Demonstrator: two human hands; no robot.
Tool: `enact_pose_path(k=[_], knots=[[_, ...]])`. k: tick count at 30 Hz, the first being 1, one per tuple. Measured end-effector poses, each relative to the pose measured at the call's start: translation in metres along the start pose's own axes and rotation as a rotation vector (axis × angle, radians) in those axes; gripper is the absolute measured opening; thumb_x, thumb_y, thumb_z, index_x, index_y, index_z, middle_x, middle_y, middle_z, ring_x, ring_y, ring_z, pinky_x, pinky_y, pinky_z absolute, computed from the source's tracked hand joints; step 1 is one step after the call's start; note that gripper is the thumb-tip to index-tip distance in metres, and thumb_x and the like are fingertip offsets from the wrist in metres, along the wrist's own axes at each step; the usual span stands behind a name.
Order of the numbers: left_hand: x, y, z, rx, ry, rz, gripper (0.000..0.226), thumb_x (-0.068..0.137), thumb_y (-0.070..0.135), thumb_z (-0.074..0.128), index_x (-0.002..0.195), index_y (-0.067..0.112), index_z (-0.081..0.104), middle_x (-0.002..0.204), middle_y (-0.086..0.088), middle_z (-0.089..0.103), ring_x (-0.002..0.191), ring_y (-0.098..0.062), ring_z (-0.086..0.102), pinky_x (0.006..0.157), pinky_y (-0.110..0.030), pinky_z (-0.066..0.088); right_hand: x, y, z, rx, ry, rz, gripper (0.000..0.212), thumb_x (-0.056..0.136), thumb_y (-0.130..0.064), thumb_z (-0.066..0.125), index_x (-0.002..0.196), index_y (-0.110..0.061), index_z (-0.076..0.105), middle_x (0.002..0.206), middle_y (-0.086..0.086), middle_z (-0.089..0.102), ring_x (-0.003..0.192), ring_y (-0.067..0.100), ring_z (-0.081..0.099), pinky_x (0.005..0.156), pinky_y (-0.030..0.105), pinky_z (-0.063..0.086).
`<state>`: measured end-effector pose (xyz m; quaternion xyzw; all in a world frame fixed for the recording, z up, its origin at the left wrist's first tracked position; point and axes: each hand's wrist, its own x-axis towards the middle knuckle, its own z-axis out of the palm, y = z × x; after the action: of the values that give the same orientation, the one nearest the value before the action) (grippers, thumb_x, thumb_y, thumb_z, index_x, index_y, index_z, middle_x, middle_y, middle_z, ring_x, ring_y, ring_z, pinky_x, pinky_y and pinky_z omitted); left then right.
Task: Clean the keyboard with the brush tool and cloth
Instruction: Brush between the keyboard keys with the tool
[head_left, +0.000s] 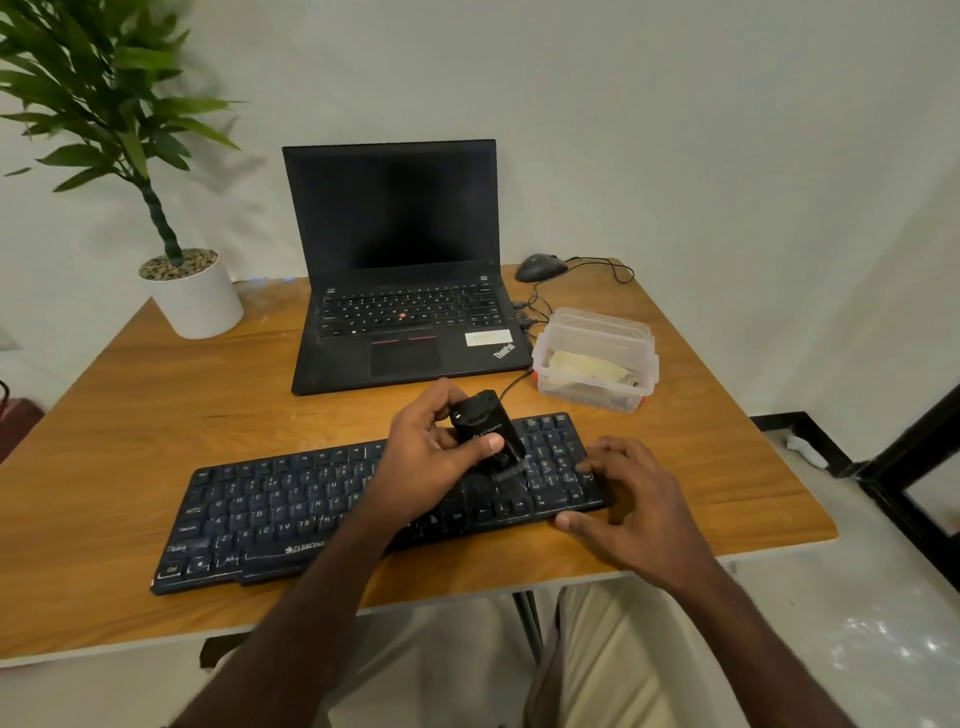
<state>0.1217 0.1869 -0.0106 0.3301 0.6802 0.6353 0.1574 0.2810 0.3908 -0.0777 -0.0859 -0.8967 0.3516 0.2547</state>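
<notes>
A black keyboard (270, 514) lies slanted across the near part of the wooden table (156, 395). My left hand (431, 462) grips a small black brush tool (485, 428) and holds it over the keyboard's right half, its lower end close to the keys beside the number pad. My right hand (623, 499) rests with fingers spread on the keyboard's right end, thumb at the front edge. A beige cloth (589, 366) lies folded inside a clear plastic box (592, 395) at the right, behind the keyboard.
An open black laptop (400, 291) stands behind the keyboard. A white pot with a green plant (192, 299) sits at the back left. A black mouse (540, 266) with its cable lies at the back right. The table's right edge is close to the box.
</notes>
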Motion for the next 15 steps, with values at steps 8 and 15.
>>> enact_pose_path(k=[8,15], knots=[[0.026,-0.003,0.053,-0.009,-0.153,0.056,0.038,0.081,-0.002,0.078,0.090,0.026,0.055,0.101,-0.006,0.066,0.091,-0.026,0.075,0.064,-0.038,0.063,-0.004,0.009,0.013,-0.096,0.073,-0.169,0.043,0.075,-0.051,0.081,0.099,-0.016,0.079,0.110,-0.004,0.067,0.108,0.013,0.059,0.087,0.027,0.051],[0.037,0.005,0.034,-0.119,0.029,0.018,0.027,0.084,-0.001,0.074,0.091,0.012,0.052,0.112,-0.012,0.063,0.097,-0.028,0.073,0.069,-0.041,0.063,-0.006,0.008,0.014,-0.066,0.051,-0.149,0.040,0.077,-0.049,0.082,0.102,-0.019,0.077,0.110,-0.003,0.055,0.108,0.015,0.053,0.087,0.025,0.048]])
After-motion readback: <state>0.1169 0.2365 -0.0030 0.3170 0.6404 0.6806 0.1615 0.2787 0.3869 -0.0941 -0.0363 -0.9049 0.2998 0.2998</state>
